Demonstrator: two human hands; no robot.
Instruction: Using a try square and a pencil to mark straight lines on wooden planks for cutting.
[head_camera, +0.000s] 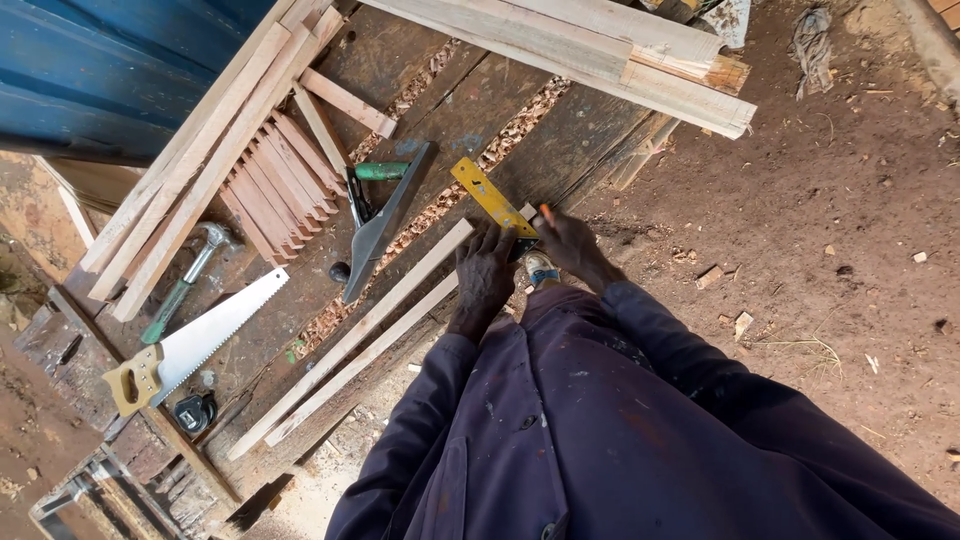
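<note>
Two long wooden strips (365, 335) lie side by side across the dark workbench (470, 110). My left hand (485, 272) presses flat on their near ends and on the stock of a yellow try square (490, 197), whose blade reaches away over the bench. My right hand (567, 240) holds an orange-tipped pencil (546, 213) against the square's edge at the strips' ends. Dark blue sleeves cover both arms.
A hand plane (378, 222) with a green handle lies left of the square. A handsaw (195, 340), a hammer (190, 275), a tape measure (194, 412), several short slats (280, 185) and long planks (590, 55) share the bench. Wood shavings fill its gaps. Bare earth lies to the right.
</note>
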